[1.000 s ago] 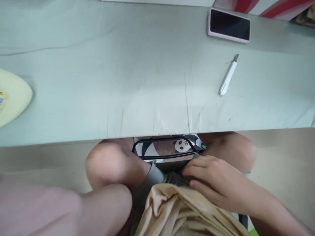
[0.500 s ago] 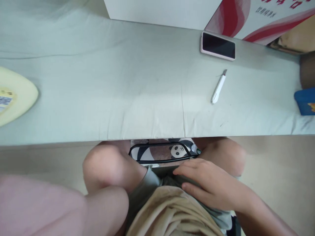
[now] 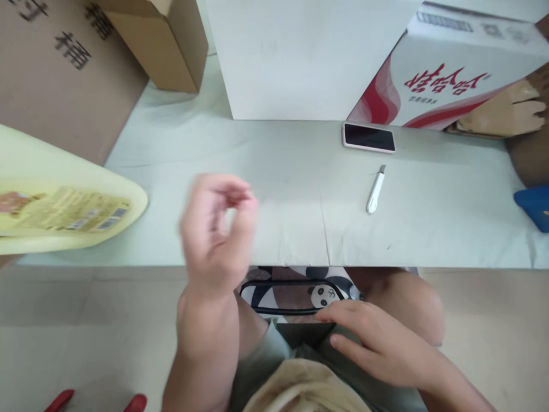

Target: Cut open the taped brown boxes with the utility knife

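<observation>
Two hands showed: the left hand (image 3: 217, 232) curled over the pale green table (image 3: 281, 189), too blurry to tell if it pinched anything; the right hand (image 3: 373, 337) lay loosely open and empty on the shorts (image 3: 259, 355). The white knife (image 3: 376, 194) lay near the phone (image 3: 369, 138) on the table.

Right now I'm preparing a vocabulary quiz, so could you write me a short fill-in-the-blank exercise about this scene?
1. The raised hand over the table is the person's ____ one.
2. The craft knife has a ____ handle.
3. The big lettering on the box behind the phone is ____.
4. The printed animal seen below the table's near edge is a ____.

Missing words: left; white; red; panda.
</observation>
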`<state>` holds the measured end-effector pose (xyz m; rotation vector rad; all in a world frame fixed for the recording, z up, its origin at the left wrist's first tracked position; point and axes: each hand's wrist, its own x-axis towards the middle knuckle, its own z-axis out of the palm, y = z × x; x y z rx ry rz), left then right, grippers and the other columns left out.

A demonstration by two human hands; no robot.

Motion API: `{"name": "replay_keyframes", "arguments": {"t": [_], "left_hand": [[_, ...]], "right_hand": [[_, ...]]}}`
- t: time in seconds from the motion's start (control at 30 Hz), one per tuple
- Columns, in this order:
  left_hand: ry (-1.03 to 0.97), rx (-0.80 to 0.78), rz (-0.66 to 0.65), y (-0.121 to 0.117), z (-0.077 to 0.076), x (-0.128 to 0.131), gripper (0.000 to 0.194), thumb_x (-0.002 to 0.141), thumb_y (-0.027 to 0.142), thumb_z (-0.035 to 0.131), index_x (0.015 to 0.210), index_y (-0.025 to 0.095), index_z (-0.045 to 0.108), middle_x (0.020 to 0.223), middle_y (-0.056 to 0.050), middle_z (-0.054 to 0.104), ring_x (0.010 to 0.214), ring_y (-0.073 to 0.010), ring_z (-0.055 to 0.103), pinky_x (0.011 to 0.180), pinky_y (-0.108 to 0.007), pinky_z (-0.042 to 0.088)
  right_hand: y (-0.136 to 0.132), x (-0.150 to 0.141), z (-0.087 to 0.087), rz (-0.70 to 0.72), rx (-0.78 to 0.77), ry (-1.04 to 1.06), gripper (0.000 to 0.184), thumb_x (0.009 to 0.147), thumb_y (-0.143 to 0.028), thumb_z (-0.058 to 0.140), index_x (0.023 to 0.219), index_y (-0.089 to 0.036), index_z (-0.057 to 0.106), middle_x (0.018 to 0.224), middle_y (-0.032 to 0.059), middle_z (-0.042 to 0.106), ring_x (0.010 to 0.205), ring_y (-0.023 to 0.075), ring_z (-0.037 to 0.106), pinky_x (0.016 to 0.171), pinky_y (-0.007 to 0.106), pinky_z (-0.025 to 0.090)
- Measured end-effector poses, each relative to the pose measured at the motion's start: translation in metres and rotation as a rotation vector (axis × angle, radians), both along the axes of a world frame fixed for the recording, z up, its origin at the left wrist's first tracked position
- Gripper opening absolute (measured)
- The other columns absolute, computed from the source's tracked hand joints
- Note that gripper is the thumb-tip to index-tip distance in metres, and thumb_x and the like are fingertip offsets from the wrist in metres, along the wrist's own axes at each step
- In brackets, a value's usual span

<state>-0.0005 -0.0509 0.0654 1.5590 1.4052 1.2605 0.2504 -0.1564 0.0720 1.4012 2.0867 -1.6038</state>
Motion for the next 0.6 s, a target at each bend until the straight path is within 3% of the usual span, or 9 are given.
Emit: {"name": "replay_keyframes", "arguments": {"t": [0.07, 0.13, 0.3, 0.43, 0.5, 0.53, 0.6], "left_hand": [[0.034, 0.014, -0.028, 0.012, 0.002, 0.003, 0.007, 0.096, 0.029, 0.064, 0.096, 0.023, 0.068, 0.088, 0.0, 0.069, 0.083, -0.0141, 0.066, 0.067, -0.025, 0.052], [0.062, -0.005, -0.067, 0.027, 0.002, 0.005, 0.005, 0.09, 0.026, 0.065, 0.092, 0.023, 0.068, 0.082, 0.001, 0.07, 0.075, -0.0137, 0.065, 0.068, -0.026, 0.052], [-0.04, -0.065, 0.073, 0.059, -0.014, -0.013, 0.018, 0.086, 0.036, 0.062, 0.096, 0.022, 0.067, 0.078, 0.0, 0.067, 0.069, -0.0137, 0.061, 0.061, -0.025, 0.048], [-0.14, -0.11, 0.25, 0.065, -0.046, -0.043, 0.025, 0.081, 0.044, 0.065, 0.092, 0.022, 0.064, 0.074, 0.0, 0.063, 0.067, -0.0147, 0.06, 0.061, -0.026, 0.049], [-0.198, -0.121, 0.396, 0.068, -0.056, -0.054, 0.024, 0.081, 0.043, 0.064, 0.092, 0.022, 0.062, 0.072, 0.001, 0.06, 0.064, -0.0143, 0.058, 0.061, -0.027, 0.049], [-0.219, -0.113, 0.397, 0.07, -0.058, -0.057, 0.024, 0.081, 0.042, 0.063, 0.094, 0.021, 0.062, 0.073, 0.001, 0.061, 0.065, -0.0144, 0.06, 0.063, -0.027, 0.05], [-0.244, -0.09, 0.368, 0.073, -0.058, -0.061, 0.022, 0.083, 0.039, 0.063, 0.097, 0.022, 0.063, 0.077, 0.0, 0.064, 0.069, -0.0147, 0.063, 0.066, -0.027, 0.051]], "right_hand": [[0.002, -0.001, -0.001, -0.003, 0.002, 0.018, 0.038, 0.102, -0.033, 0.047, 0.129, -0.023, 0.072, 0.132, 0.0102, 0.076, 0.121, 0.0276, 0.073, 0.105, 0.045, 0.059], [0.008, -0.005, -0.003, -0.005, 0.015, 0.036, 0.037, 0.101, -0.032, 0.049, 0.128, -0.023, 0.073, 0.132, 0.0105, 0.076, 0.121, 0.0273, 0.073, 0.104, 0.043, 0.058], [0.054, -0.025, -0.014, -0.03, 0.085, 0.138, 0.031, 0.099, -0.032, 0.051, 0.118, -0.022, 0.074, 0.115, 0.0088, 0.079, 0.1, 0.0222, 0.075, 0.091, 0.036, 0.058], [0.131, -0.069, -0.019, -0.104, 0.251, 0.29, 0.029, 0.101, -0.038, 0.051, 0.106, -0.019, 0.073, 0.096, 0.0077, 0.077, 0.085, 0.019, 0.07, 0.08, 0.032, 0.057], [0.181, -0.105, -0.017, -0.135, 0.345, 0.288, 0.031, 0.1, -0.041, 0.051, 0.105, -0.019, 0.072, 0.083, 0.0052, 0.072, 0.073, 0.018, 0.065, 0.073, 0.032, 0.055], [0.208, -0.127, -0.015, -0.153, 0.412, 0.295, 0.03, 0.099, -0.039, 0.051, 0.106, -0.018, 0.072, 0.081, 0.0043, 0.07, 0.07, 0.0175, 0.063, 0.074, 0.034, 0.056], [0.261, -0.174, -0.012, -0.168, 0.571, 0.326, 0.023, 0.095, -0.031, 0.056, 0.106, -0.017, 0.071, 0.1, 0.0075, 0.072, 0.076, 0.0171, 0.066, 0.089, 0.039, 0.059]]}}
